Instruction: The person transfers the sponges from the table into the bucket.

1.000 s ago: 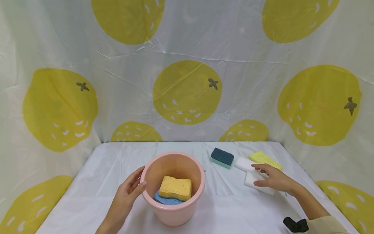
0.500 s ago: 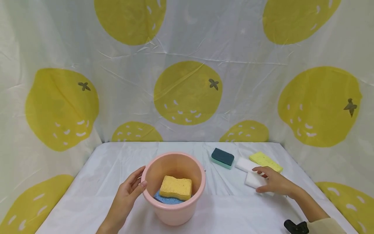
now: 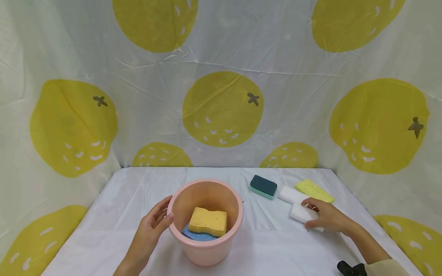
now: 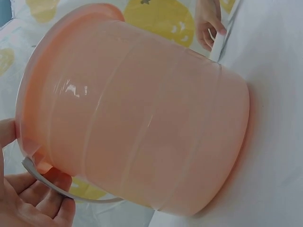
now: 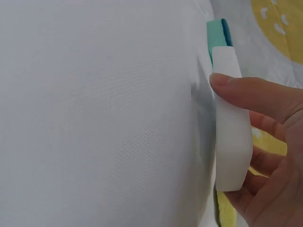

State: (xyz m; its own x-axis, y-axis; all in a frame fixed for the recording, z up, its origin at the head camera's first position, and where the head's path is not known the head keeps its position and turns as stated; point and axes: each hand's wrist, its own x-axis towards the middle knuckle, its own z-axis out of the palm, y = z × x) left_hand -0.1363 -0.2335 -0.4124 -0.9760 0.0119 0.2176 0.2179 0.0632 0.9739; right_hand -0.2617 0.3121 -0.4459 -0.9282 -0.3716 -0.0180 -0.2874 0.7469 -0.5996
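My left hand [image 3: 146, 234] grips the rim of a pink plastic bucket [image 3: 207, 253], its thumb at the rim and its fingers outside near the thin handle [image 4: 60, 191]. Inside the bucket a yellow sponge [image 3: 208, 221] lies on a blue sponge [image 3: 197, 234]. At the right, my right hand [image 3: 328, 217] pinches a white sponge block [image 3: 302, 213]. From the right wrist, the thumb presses one face of this white block [image 5: 232, 146] and the fingers lie on the other side.
Behind the held block lie another white block [image 3: 290, 194] and a yellow-green sponge [image 3: 315, 190]. Left of them is a green sponge with a dark scouring top [image 3: 263, 184]. A lemon-print curtain [image 3: 221, 50] surrounds the white-covered table [image 3: 269, 253].
My right hand has come down and closed its thumb and fingers on the nearer white block. My left hand and the bucket stay in place.
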